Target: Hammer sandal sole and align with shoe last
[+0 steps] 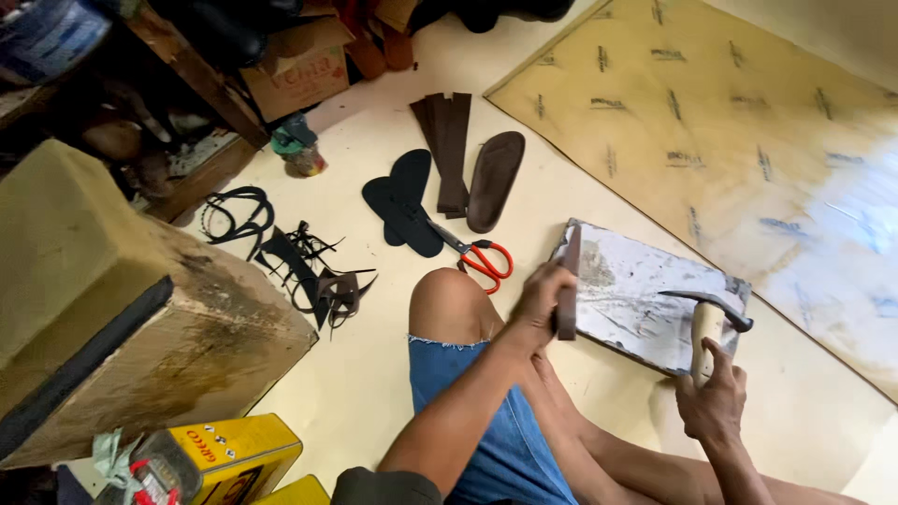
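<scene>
Left hand [541,297] grips a dark strap [568,285] upright against a slab [645,299] (steadying it); right hand [713,402] clutches a hammer [707,316]

1. Bright, even daylight over most of the pale floor [374,393].
2. Light comes from the right: strong washed-out glare on the board sheet [748,150] at the right edge.
3. Upper left shelf area [178,84] dim, details lost in shadow.
4. Soft short shadows under the hammer [708,313] and scissors [477,254].
5. Wide-angle bending at the edges; the wooden block [122,309] looks stretched.
6. Centre sharp; slight softness at the corners.
</scene>
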